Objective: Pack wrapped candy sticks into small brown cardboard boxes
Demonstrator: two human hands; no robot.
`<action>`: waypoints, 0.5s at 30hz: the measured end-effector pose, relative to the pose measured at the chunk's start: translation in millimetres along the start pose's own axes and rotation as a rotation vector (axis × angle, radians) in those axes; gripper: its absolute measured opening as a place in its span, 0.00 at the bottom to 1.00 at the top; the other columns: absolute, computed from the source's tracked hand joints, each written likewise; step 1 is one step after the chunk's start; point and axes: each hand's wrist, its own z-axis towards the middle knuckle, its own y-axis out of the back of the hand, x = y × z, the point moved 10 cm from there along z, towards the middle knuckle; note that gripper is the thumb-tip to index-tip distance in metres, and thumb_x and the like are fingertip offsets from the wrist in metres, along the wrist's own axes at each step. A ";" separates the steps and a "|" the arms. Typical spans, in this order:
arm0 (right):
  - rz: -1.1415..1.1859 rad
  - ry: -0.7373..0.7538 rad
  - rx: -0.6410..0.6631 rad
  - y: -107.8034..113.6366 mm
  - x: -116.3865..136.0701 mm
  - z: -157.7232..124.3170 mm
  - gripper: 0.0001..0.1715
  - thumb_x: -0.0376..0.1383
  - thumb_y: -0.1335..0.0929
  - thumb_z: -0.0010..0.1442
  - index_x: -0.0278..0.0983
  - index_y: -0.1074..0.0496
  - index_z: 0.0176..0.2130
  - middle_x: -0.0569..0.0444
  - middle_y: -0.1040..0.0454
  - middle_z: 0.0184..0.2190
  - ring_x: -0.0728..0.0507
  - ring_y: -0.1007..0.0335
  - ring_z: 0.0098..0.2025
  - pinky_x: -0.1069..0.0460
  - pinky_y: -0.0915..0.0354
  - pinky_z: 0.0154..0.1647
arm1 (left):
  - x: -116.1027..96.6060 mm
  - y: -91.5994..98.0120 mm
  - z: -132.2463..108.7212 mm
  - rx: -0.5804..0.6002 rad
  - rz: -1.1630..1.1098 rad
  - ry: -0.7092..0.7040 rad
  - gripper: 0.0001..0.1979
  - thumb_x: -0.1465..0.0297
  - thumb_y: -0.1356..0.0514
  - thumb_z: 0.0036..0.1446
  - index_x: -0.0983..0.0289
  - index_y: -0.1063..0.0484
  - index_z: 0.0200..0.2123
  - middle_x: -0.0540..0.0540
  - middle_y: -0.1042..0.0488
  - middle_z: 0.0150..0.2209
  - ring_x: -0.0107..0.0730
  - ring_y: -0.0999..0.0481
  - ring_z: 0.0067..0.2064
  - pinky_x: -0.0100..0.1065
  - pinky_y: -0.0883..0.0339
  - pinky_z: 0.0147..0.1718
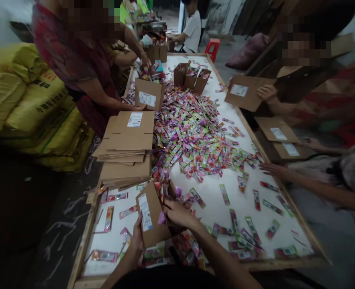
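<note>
Tilted near the front of the table, a small cardboard box [159, 227] with a white label is gripped along its left side by my left hand [137, 237]. My right hand [179, 213] is at the box's right side, by its opening, with its fingers curled and partly hidden. Whatever those fingers hold cannot be made out. A purple piece of wrapper [162, 218] shows beside them. Small colourful sachets [192, 245] lie under and around both hands. Just beyond the box rises a stack of flattened cartons [129, 140], some with labels.
A large heap of sachets [189, 132] covers the middle of the wood-edged table [177, 172]. Filled open boxes [191, 78] stand behind it. People on both sides handle cartons, including a labelled box [149, 94] and a flat carton [249, 92]. Yellow sacks [35, 108] are piled at left.
</note>
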 end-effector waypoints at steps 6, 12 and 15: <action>-0.318 -0.025 -0.002 -4.6 52.1 -31.3 0.21 0.34 0.44 0.66 0.32 0.27 0.49 0.40 0.25 0.49 0.40 0.27 0.50 0.51 0.38 0.46 | -6.3 -17.6 2.6 0.189 0.023 0.005 0.38 0.50 0.38 0.53 0.67 0.35 0.61 0.65 0.21 0.44 0.59 0.22 0.49 0.55 0.32 0.52; -0.376 0.084 0.032 32.3 101.1 -69.2 0.17 0.38 0.39 0.64 0.33 0.24 0.36 0.48 0.22 0.35 0.45 0.29 0.36 0.53 0.41 0.35 | -39.8 -38.6 -7.7 0.315 -0.041 -0.028 0.34 0.53 0.45 0.60 0.69 0.36 0.62 0.67 0.21 0.43 0.57 0.21 0.47 0.58 0.35 0.53; -0.336 0.278 -0.366 92.2 152.8 -93.7 0.19 0.41 0.39 0.66 0.36 0.24 0.47 0.49 0.23 0.42 0.43 0.29 0.45 0.50 0.37 0.47 | -46.9 -46.4 -25.3 0.304 -0.008 0.045 0.33 0.55 0.50 0.63 0.73 0.35 0.62 0.67 0.20 0.36 0.57 0.20 0.40 0.60 0.35 0.51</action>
